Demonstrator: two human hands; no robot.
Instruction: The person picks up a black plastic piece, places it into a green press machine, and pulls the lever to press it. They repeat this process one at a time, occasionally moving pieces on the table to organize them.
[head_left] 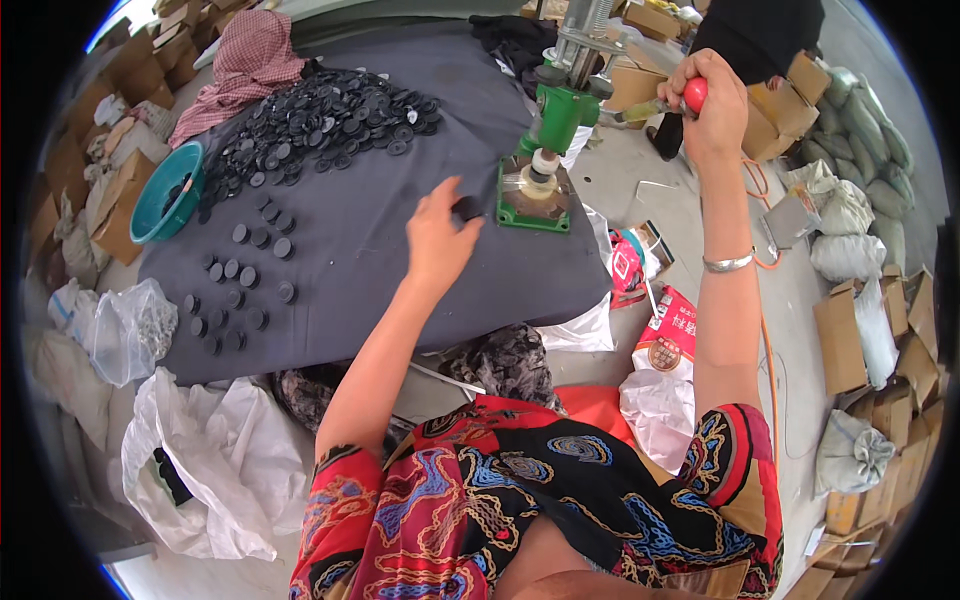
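Teal plastic is seen at the left edge of the table [350, 245], where a round basin [152, 215] is set with a few dark pieces inside. Nearer on the left, a white sack [220, 460] is slumped below the table, which is covered in dark grey cloth. To the right of the basin, short black stacks [247, 275] are spread in loose rows, and beyond them a heap of black discs [330, 115] is piled, with a red checked cloth [255, 55] laid at its far left.

Toward the middle, the left hand [438, 238] is raised above the table, its fingers and thumb narrowed around a round black piece [467, 208], which is held just left of the press [556, 118]. This green press is stood at the table's right side, and a white round fitting [545, 163] is seen above its base.

Farther right, the press's lever is gripped in the right hand [716, 110], closed around the end where a red knob [695, 95] is left showing. A silver bracelet [728, 263] is worn on that wrist. Behind, dark clothing [765, 40] is worn by another person.
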